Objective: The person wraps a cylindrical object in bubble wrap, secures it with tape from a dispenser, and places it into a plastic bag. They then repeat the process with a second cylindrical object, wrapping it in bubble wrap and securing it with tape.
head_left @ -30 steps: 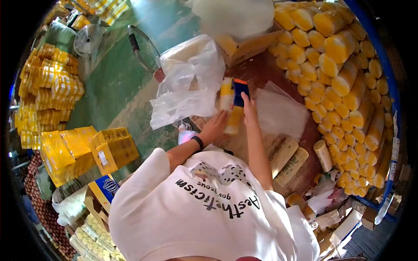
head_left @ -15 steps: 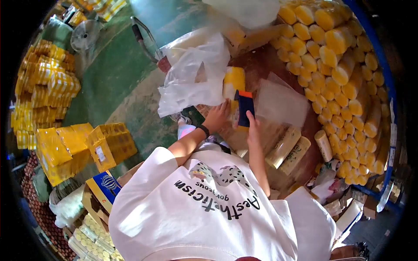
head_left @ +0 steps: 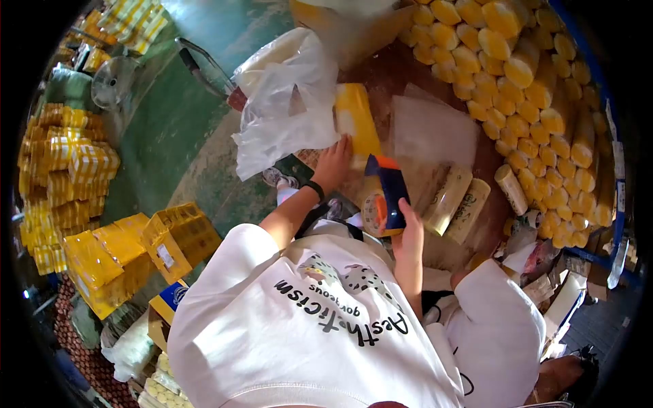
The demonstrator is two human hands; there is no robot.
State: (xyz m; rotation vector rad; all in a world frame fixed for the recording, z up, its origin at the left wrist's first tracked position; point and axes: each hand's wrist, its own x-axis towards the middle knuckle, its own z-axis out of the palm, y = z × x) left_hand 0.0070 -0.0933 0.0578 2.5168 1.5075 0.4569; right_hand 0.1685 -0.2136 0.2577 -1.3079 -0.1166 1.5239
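My right hand (head_left: 410,228) is closed around the dark blue grip of a tape dispenser (head_left: 389,194) with an orange front end. A roll of tape (head_left: 372,211) shows on the dispenser's left side. The dispenser is held tilted, close in front of my shirt. My left hand (head_left: 335,163), with a black band on the wrist, reaches forward with its fingertips at the near left edge of a yellow-taped package (head_left: 358,119). Its fingers are stretched out and hold nothing. Crumpled clear plastic bags (head_left: 289,102) lie just left of the package.
Rolls in clear wrap (head_left: 452,197) and a translucent sheet (head_left: 434,129) lie to the right. Beyond them rises a tall stack of yellow-ended rolls (head_left: 524,122). Yellow-taped boxes (head_left: 180,234) stand at left, and a cart handle (head_left: 204,68) leans behind the bags.
The tape dispenser has come back toward my body and tilted, so its tape roll shows more. My left hand stays by the package, more of which is visible. The whole view has shifted slightly.
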